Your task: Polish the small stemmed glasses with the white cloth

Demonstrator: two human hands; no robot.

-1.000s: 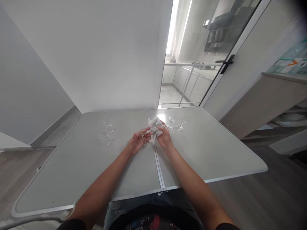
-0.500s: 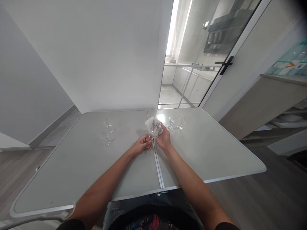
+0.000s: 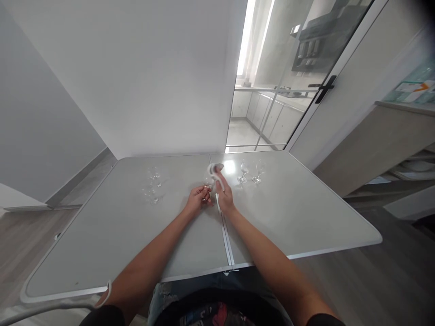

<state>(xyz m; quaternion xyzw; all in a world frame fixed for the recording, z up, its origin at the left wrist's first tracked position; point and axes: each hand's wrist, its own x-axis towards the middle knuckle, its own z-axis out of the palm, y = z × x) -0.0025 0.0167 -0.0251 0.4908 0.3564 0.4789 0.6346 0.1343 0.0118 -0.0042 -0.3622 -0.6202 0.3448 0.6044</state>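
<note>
Both hands meet over the middle seam of a grey folding table. My left hand is closed around the stem of a small clear stemmed glass. My right hand grips a white cloth that rises from the glass bowl. The glass stands roughly upright between the two hands.
Two clear stemmed glasses stand at the far right of the table's middle. Two more glasses stand at the far left. A white wall lies behind the table, a glass door at the right, and a wooden shelf unit further right.
The glass went from lying sideways between my hands to nearly upright. The cloth, bunched around the bowl before, now stretches up in a thinner strip. Both hands drew slightly closer together.
</note>
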